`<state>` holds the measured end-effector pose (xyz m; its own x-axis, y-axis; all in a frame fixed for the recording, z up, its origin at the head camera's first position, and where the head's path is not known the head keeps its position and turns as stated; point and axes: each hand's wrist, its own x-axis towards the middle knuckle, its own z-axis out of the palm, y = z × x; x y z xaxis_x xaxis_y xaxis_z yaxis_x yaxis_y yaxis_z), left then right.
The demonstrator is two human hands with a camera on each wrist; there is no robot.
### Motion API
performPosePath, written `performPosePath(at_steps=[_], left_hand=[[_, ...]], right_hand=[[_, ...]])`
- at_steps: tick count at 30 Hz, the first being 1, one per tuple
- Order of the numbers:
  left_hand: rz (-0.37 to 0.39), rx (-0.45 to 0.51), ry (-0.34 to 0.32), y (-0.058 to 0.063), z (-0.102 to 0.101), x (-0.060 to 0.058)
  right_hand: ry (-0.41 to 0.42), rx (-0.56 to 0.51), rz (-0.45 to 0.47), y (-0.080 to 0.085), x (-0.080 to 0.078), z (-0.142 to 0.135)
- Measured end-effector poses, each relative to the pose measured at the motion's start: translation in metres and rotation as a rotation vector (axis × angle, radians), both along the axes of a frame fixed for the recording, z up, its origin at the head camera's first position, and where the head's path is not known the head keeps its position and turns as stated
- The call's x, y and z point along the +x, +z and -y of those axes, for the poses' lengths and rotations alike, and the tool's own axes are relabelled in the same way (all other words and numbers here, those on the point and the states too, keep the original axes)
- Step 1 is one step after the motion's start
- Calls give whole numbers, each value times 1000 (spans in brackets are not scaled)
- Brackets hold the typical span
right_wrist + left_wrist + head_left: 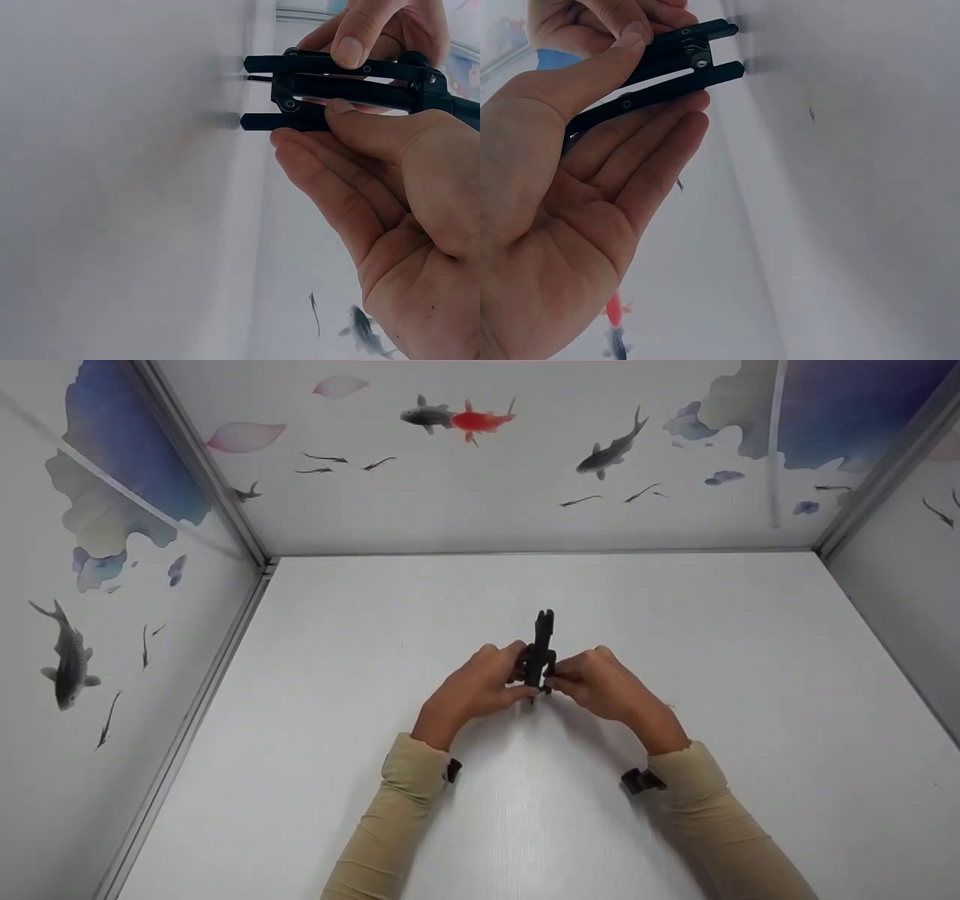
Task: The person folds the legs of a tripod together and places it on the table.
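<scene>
A small black tripod [540,649] stands upright on the white table, a hand on each side of it. Its slim legs [660,93] point down at the table and are joined by hinged brackets near the centre post [356,88]. My left hand [476,682] pinches one leg, thumb in front and fingers behind. On the other side, the thumb and fingers of my right hand [604,686] pinch another leg. In both wrist views the leg tips are at the tabletop; contact is hard to tell. Fingers hide parts of the legs.
The white table [337,615] spreads around both hands. White panels [487,510] printed with fish and lotus leaves enclose it at the back and sides, with grey metal framing [255,540] at the corners. Each wrist carries a small black camera [641,781].
</scene>
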<state>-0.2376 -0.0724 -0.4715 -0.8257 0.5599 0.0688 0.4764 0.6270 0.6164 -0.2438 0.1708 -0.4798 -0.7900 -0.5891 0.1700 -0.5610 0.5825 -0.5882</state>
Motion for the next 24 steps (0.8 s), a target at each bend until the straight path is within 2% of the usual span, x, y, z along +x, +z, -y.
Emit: performPosePath(at_steps=[5,11,24], left_hand=[[-10,0,-19,-1,0,-1],[-4,-6,-4,-1,2,-1],[-17,20,-31,-2,2,-1]], right_hand=[[-7,-1,-14,-1,0,1],[-1,-8,-36,-4,0,2],[0,-59,-24,-7,1,2]])
